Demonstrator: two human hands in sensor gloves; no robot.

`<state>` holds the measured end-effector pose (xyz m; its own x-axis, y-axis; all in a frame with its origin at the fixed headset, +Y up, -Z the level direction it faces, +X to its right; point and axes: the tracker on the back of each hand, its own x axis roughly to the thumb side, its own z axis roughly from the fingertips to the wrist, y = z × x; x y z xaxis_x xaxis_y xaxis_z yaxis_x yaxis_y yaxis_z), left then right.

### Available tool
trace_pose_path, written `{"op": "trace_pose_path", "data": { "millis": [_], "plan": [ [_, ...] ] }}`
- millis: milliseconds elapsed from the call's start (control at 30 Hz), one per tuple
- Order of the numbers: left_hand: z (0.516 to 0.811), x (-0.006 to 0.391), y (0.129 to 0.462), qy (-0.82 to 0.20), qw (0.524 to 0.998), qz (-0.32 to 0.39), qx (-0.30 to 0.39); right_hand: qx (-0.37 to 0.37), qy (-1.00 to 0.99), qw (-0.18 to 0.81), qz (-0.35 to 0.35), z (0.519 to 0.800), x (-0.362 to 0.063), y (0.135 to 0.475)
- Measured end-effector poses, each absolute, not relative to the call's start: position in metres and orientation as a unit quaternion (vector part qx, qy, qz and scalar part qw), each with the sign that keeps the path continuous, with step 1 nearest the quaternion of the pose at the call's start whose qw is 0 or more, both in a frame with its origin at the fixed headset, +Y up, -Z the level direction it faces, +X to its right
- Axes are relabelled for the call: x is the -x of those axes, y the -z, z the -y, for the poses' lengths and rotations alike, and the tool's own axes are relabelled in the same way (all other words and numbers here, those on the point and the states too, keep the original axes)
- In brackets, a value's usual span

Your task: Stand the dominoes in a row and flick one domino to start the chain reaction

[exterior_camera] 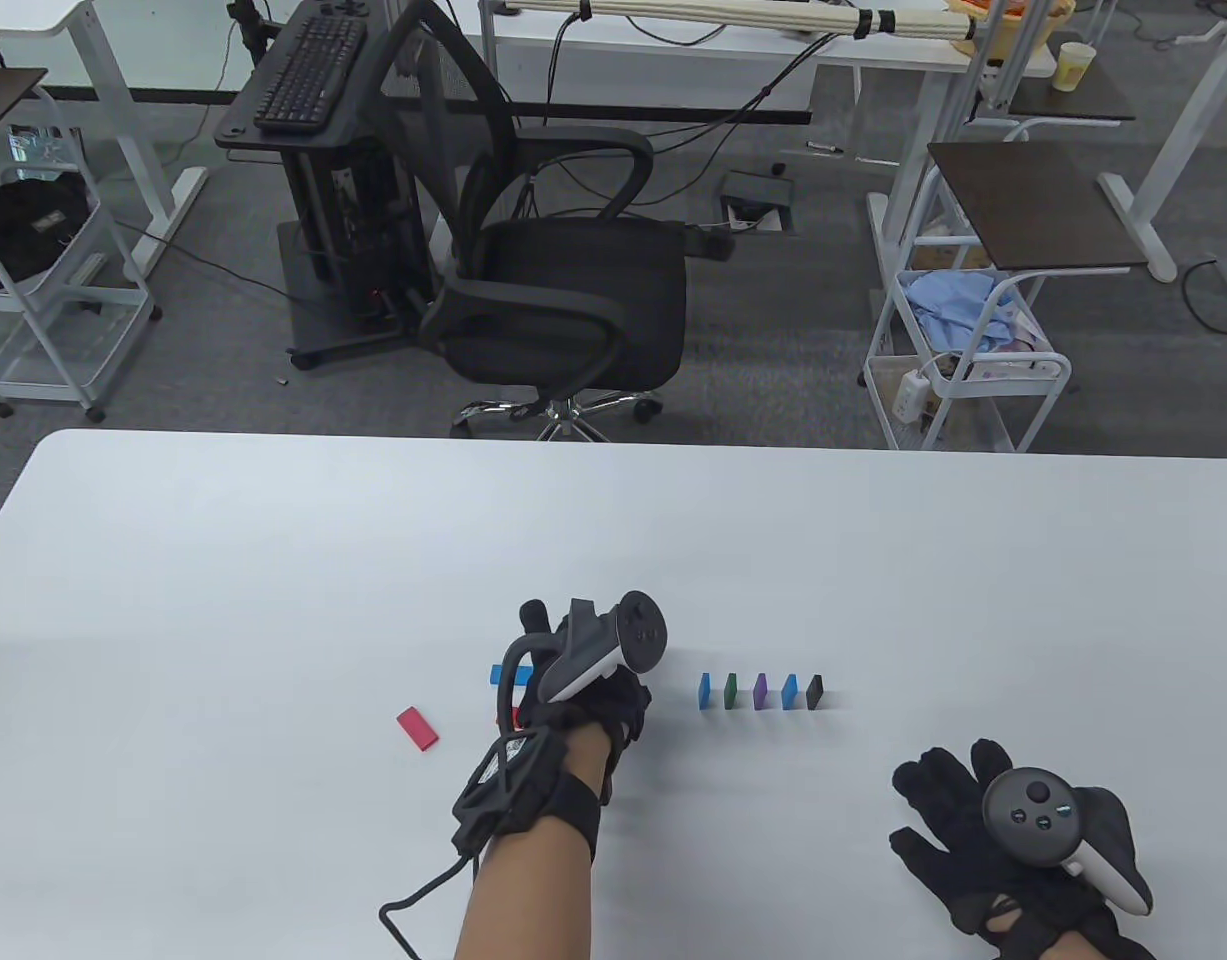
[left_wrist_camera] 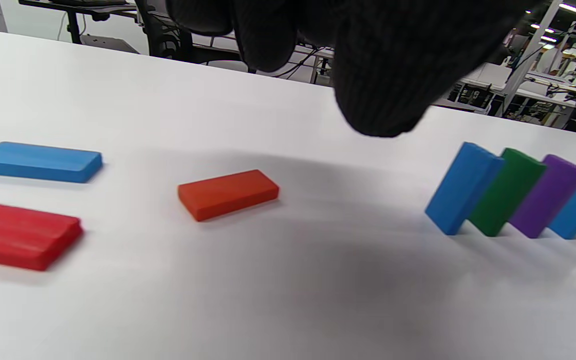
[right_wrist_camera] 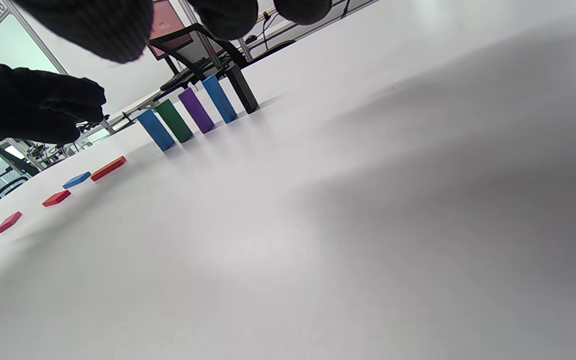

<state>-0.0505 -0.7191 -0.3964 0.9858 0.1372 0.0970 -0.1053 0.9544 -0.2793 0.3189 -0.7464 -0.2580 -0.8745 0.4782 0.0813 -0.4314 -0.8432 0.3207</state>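
Five dominoes stand in a row: blue [exterior_camera: 704, 690], green [exterior_camera: 732, 690], purple [exterior_camera: 760, 690], blue [exterior_camera: 789, 690] and black [exterior_camera: 815, 691]. Left of the row lie flat pieces: an orange domino [left_wrist_camera: 228, 193], a blue one [left_wrist_camera: 35, 161], a red one [left_wrist_camera: 18, 232] and a farther red one [exterior_camera: 418, 727]. My left hand [exterior_camera: 548, 645] hovers over the flat pieces, fingertips [left_wrist_camera: 378, 100] above the orange one, holding nothing. My right hand [exterior_camera: 958, 795] rests flat on the table in front of the row's right end, fingers spread and empty.
The white table [exterior_camera: 273, 560] stretches wide behind and to both sides of the dominoes. A black office chair [exterior_camera: 563, 290] stands beyond the far edge. A cable [exterior_camera: 413, 900] trails from my left wrist over the table's near edge.
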Motion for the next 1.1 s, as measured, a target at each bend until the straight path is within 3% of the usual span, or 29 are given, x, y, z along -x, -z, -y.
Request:
{"op": "trace_pose_path", "data": {
  "millis": [333, 567, 1100],
  "plan": [
    [0.746, 0.075, 0.402, -0.023, 0.987, 0.026, 0.157, -0.085, -0.955, 0.237, -0.158, 0.748, -0.313, 0.256],
    [0.761, 0.072, 0.409, 0.016, 0.985, 0.04, 0.164, -0.09, -0.955, 0.235, -0.157, 0.747, -0.31, 0.256],
    [0.757, 0.049, 0.424, 0.117, 0.98, 0.084, 0.136, -0.085, -0.956, 0.234, -0.159, 0.748, -0.31, 0.257]
  ]
}}
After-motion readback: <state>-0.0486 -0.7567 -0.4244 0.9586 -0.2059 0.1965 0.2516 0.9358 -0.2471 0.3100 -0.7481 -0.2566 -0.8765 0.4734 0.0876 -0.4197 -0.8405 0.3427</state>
